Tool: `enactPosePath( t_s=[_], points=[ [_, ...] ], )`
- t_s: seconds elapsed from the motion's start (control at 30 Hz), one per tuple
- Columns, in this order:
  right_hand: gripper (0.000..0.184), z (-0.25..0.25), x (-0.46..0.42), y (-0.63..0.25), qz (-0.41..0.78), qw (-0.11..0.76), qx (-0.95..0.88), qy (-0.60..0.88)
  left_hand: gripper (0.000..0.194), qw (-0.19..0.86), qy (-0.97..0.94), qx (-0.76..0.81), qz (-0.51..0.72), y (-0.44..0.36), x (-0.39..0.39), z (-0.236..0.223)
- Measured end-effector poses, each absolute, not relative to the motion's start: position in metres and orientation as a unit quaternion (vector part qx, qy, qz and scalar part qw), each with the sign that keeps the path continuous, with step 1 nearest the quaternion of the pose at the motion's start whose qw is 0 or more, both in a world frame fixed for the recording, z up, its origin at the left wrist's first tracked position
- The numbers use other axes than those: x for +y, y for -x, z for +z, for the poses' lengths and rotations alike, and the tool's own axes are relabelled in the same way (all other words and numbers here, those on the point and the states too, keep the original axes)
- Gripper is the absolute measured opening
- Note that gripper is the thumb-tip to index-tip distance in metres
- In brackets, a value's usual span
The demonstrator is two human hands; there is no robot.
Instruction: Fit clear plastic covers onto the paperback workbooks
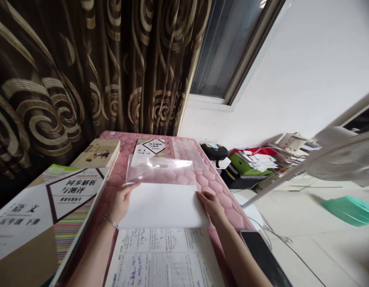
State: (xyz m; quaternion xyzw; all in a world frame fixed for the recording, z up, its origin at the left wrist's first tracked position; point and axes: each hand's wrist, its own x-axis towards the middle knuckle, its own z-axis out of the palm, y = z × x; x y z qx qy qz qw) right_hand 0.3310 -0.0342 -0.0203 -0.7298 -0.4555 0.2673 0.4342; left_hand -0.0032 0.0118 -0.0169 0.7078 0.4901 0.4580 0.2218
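Both hands hold a blank white sheet [163, 205], with clear plastic film [160, 171] reaching past its far edge; whether the sheet lies inside the film I cannot tell. My left hand [121, 203] pinches the left side near the film's corner, thumb and fingers closed. At the opposite edge, my right hand [212, 205] has its fingers closed on the sheet's upper right corner. Below lies a printed page [166, 259] with handwriting in blue, partly covered by the white sheet. All of this is over a pink quilted pad [117, 175].
Left stand a large workbook [32, 223] and a thick beige book [96, 153]. Ahead lie another workbook [150, 147] and a second clear film [187, 153]. A dark phone-like slab [262, 255] is at right, near a fan [342, 155] and a green stool [350, 209].
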Motion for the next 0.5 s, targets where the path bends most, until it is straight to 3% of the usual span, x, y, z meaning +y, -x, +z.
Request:
enactPosePath(
  t_s=[0.17, 0.5],
  points=[
    [0.037, -0.012, -0.034, -0.321, 0.233, 0.424, -0.465, 0.741, 0.033, 0.231, -0.695, 0.498, 0.464, 0.003, 0.012, -0.018],
    [0.031, -0.044, -0.031, -0.323, 0.181, 0.445, -0.498, 0.722, 0.018, 0.318, -0.623, 0.569, 0.433, 0.005, 0.011, -0.021]
  ],
)
